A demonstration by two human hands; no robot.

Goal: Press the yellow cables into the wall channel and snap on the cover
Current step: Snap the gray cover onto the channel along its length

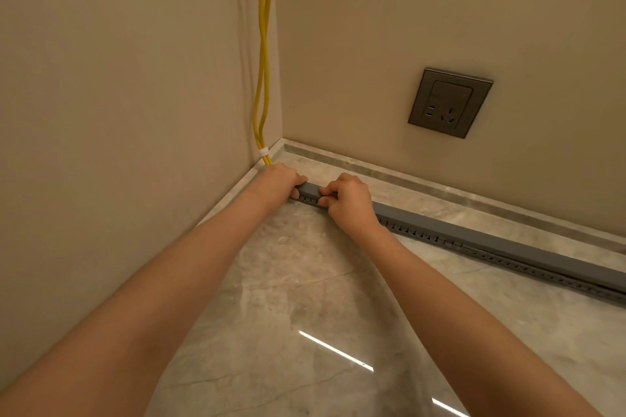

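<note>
Grip: left hand [277,181] and right hand [350,201], fingers curled, pinch cover [474,228] onto channel [417,236] at corner [281,95] end | cables [262,44] drop down corner, vanish behind left hand | best: squeeze evenly, working away from corner.

Two yellow cables [262,44], gathered by one white band [264,151]. One grey slotted channel [423,235], topped by one grey cover [491,242]. One wall socket [450,102], with a single outlet face. Two hands: left hand [277,181] and right hand [349,203], each on one bare forearm, two forearms in all. Two walls, left wall [118,95] and right wall [440,10], meeting at one corner. Two skirting strips, one per wall [237,184] [440,191]. One marble floor [305,298], bearing two bright light streaks [335,350] [449,408].
</note>
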